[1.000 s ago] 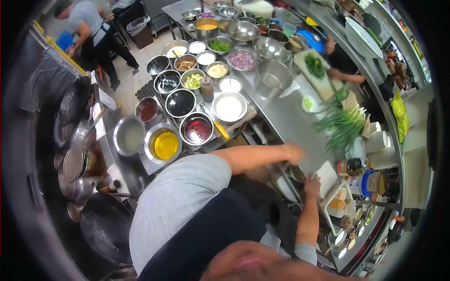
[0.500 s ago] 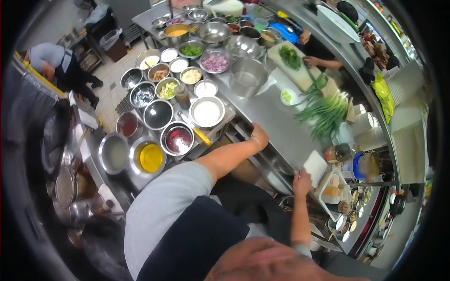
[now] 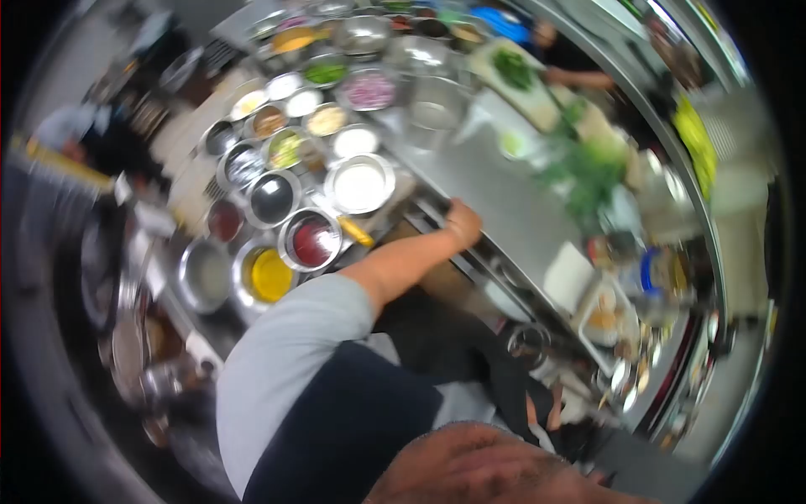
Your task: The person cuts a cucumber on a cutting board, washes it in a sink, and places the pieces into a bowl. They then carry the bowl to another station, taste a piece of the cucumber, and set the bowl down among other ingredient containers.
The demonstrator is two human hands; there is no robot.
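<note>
My left hand (image 3: 464, 225) is at the front edge of the steel counter (image 3: 495, 202), its fingers curled over the edge. A bracelet circles that wrist. Lower down, close to my dark apron (image 3: 453, 336), my right hand (image 3: 552, 406) is blurred, and whether it holds anything cannot be made out. A white board or sheet (image 3: 568, 275) lies on the counter's near right part. Left of my left hand are a yellow handle (image 3: 356, 231), a bowl of white contents (image 3: 359, 184) and a bowl of red liquid (image 3: 311, 242).
Several metal bowls of ingredients stand at the left and back. Green onions (image 3: 588, 172) and a cutting board (image 3: 537, 105) with chopped greens lie at the back right, where another person's arm (image 3: 588, 79) reaches in. Another person (image 3: 71, 134) bends at the far left.
My right hand has left the white board or sheet and dropped toward my body. My left hand has stayed at the counter edge. The view has shifted slightly and blurred.
</note>
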